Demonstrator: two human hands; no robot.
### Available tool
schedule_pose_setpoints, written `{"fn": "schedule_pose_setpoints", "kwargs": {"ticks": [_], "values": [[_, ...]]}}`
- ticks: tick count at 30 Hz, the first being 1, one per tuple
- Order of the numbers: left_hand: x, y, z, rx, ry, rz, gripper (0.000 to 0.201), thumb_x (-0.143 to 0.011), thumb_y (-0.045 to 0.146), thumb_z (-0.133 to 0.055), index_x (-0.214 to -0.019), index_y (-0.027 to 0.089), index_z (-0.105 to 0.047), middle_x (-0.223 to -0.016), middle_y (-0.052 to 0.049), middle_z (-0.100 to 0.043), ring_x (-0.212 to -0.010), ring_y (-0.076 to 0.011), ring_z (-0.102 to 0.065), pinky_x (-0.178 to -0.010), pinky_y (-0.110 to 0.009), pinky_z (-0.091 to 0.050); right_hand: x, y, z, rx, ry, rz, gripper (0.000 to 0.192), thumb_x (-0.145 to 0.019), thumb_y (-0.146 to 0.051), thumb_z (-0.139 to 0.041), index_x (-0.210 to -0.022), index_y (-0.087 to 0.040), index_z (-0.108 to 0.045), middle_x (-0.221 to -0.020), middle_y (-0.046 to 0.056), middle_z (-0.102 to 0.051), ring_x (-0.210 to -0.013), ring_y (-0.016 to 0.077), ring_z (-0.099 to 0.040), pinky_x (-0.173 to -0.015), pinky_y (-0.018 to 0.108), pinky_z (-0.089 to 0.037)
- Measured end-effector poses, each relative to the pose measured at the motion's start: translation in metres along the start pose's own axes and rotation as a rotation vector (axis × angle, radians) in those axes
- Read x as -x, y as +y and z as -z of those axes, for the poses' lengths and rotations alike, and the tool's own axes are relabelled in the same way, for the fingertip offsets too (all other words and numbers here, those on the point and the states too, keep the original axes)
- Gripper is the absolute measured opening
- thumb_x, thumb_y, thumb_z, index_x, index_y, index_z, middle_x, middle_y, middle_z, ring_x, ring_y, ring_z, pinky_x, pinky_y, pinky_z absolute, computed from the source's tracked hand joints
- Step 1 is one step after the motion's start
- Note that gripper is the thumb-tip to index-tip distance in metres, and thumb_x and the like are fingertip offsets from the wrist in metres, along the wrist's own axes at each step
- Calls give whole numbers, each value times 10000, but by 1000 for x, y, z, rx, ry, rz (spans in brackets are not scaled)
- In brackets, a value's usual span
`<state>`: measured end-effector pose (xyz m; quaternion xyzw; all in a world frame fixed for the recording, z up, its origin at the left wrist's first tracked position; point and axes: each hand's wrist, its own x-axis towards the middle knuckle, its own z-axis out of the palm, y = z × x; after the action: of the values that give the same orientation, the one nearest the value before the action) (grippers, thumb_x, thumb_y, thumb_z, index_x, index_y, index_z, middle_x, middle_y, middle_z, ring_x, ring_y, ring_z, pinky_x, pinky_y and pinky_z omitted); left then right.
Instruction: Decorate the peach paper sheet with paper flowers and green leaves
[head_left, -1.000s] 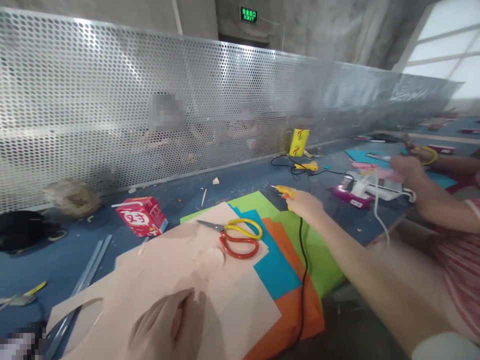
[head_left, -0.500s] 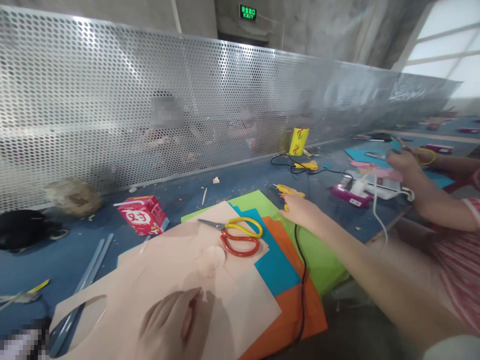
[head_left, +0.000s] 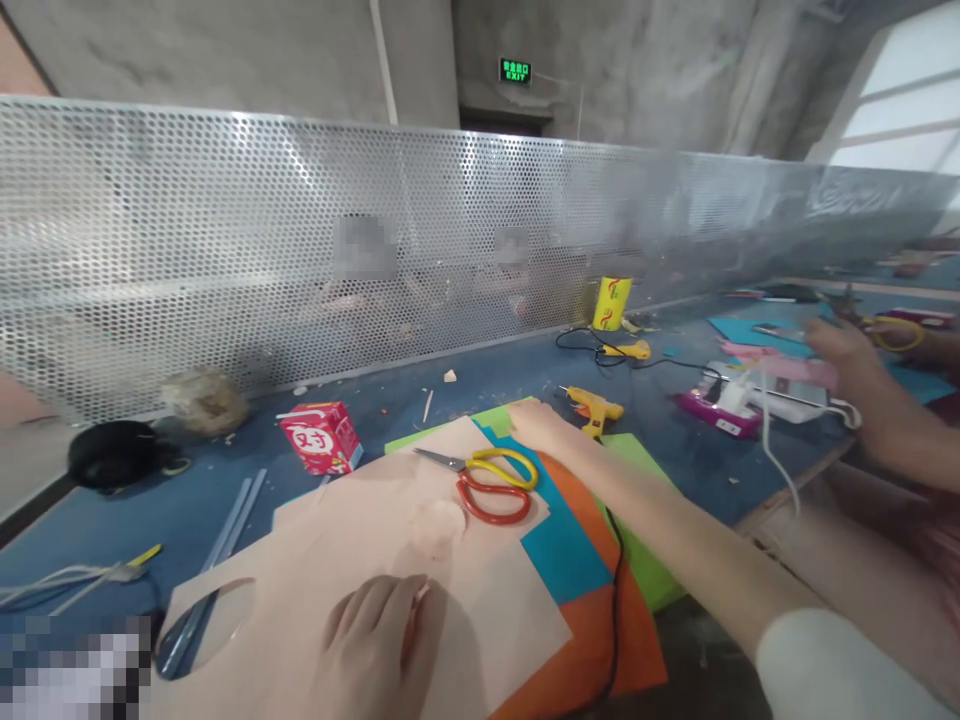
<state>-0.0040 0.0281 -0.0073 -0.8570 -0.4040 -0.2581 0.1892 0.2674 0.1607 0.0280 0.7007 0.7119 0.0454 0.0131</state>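
My left hand (head_left: 379, 640) rests low on the pale pink paper sheet (head_left: 502, 590), its fingers curled toward the thumb around something pinkish that I cannot make out. Over the upper edge of the paper stack is my right hand (head_left: 541, 425), back upward; its fingertips are hidden. Just to its right a yellow glue gun (head_left: 592, 408) sits on the table, apart from the hand, its black cord running down over the sheets. Between my hands lie scissors (head_left: 480, 480) with one yellow and one red handle. A small round pale paper piece (head_left: 441, 522) lies below them.
Blue (head_left: 566, 560), orange (head_left: 630, 640) and green sheets (head_left: 649, 500) show under the pink one. A red drink carton (head_left: 321, 440) and clear glue sticks (head_left: 232, 520) are at left. A second glue gun (head_left: 628, 350), a purple power strip (head_left: 716, 412) and another person's hand (head_left: 844, 350) are at right.
My right hand has let go of the glue gun and moved left over the paper stack. My left hand keeps its curled pose. The view has tilted up slightly.
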Motion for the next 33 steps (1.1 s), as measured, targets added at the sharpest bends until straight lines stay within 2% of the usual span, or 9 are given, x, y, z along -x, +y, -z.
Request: {"fn": "schedule_pose_setpoints", "kwargs": {"ticks": [3, 9, 17, 22, 24, 27, 30, 32, 33], "values": [[1, 1, -2, 29, 5, 51, 146, -816, 221, -498, -748, 261, -621, -662, 29, -652, -652, -150, -632, -614, -250, -460, -9, -10, -9, 19, 62, 25, 312, -887, -305, -530, -1161, -155, -524, -1165, 88, -550, -983, 210, -573, -820, 417, -492], [4, -3, -6, 8, 27, -50, 187, -833, 209, -445, -798, 251, -623, -675, 13, -641, -643, -149, -621, -614, -250, -454, -20, -3, -15, 38, 109, 165, 335, -885, -306, -532, -1187, -163, -508, -1198, 89, -532, -1018, 224, -559, -843, 440, -479], [4, -6, -4, -34, 19, -153, 187, -833, 196, -437, -844, 237, -619, -682, 4, -642, -628, -155, -610, -614, -263, -443, -26, 5, 15, 68, 135, 232, 306, -888, -302, -530, -1157, -156, -527, -1147, 81, -562, -978, 209, -577, -824, 423, -489], [5, -7, -9, -40, 73, -186, 174, -835, 179, -458, -896, 220, -615, -771, -3, -688, -706, -161, -631, -714, -297, -418, 4, 32, 39, 53, 204, 73, 309, -890, -305, -523, -1156, -146, -524, -1016, 68, -616, -901, 200, -606, -817, 423, -480], [3, -10, -6, -90, 83, -233, 181, -826, 187, -465, -932, 214, -609, -785, -10, -700, -714, -178, -639, -734, -326, -411, 29, 41, 35, 46, 218, 30, 289, -869, -232, -544, -1143, -140, -535, -909, 84, -647, -898, 235, -615, -831, 420, -461], [-12, -14, 12, -118, 76, -146, 250, -821, 191, -432, -1021, 180, -583, -766, -43, -699, -707, -205, -643, -710, -346, -421, 76, 43, 8, 12, 245, -42, 331, -854, -123, -491, -1184, -146, -506, -1056, 140, -620, -984, 258, -594, -805, 361, -473], [-51, -7, 37, -42, -75, -26, 371, -777, 142, -371, -1084, 212, -568, -858, -73, -682, -754, -254, -632, -653, -376, -439, 120, 37, -28, -33, 307, -159, 404, -858, -184, -450, -1246, -74, -425, -1200, 239, -519, -1092, 336, -528, -806, 426, -479], [-90, 2, 41, -18, -187, 8, 298, -803, 179, -399, -1019, 243, -594, -827, -48, -663, -719, -242, -622, -630, -366, -452, 136, 34, -48, -79, 375, -225, 456, -891, -285, -377, -1278, -44, -351, -1264, 296, -440, -1197, 383, -432, -858, 496, -449], [-111, 7, 36, 100, -413, 45, 263, -819, 214, -442, -1039, 218, -586, -923, -74, -652, -798, -247, -622, -680, -370, -464, 139, 34, -55, -157, 469, -275, 470, -900, -320, -345, -1293, -64, -322, -1292, 295, -409, -1238, 386, -387, -885, 514, -433]]}}
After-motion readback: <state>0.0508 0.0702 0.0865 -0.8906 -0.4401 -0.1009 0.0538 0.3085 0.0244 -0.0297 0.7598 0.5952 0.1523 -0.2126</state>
